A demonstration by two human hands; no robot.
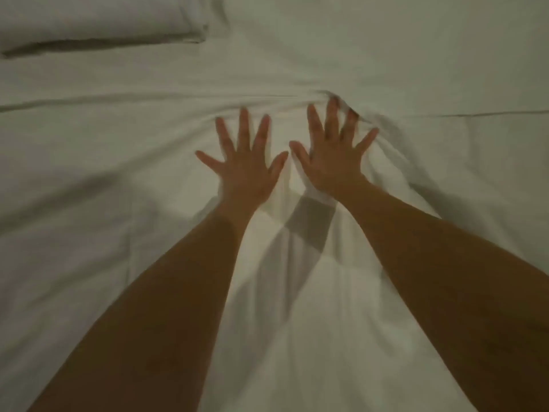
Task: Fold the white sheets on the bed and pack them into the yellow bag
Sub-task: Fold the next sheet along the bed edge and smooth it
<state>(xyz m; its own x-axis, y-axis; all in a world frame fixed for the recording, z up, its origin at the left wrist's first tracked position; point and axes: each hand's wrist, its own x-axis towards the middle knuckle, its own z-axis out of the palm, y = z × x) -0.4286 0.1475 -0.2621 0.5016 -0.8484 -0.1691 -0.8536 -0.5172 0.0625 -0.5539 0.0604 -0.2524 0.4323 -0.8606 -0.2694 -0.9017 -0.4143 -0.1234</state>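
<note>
left hand (243, 171) | right hand (335, 162) | fingers splayed flat on white sheet (89, 233) | right fingertips blurred

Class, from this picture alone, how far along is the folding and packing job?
Done: nothing packed; no bag shows. In hand: left hand and right hand lie spread on the white sheet, fabric bunched at the right fingertips. Left: finish folding, then bag it. A pillow lies beyond.

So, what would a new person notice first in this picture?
First, the two bare hands in the middle, the left hand and the right hand, fingers spread flat on the white sheet. Then the wrinkles bunched just beyond the fingertips, and the pillow at top left.
</note>
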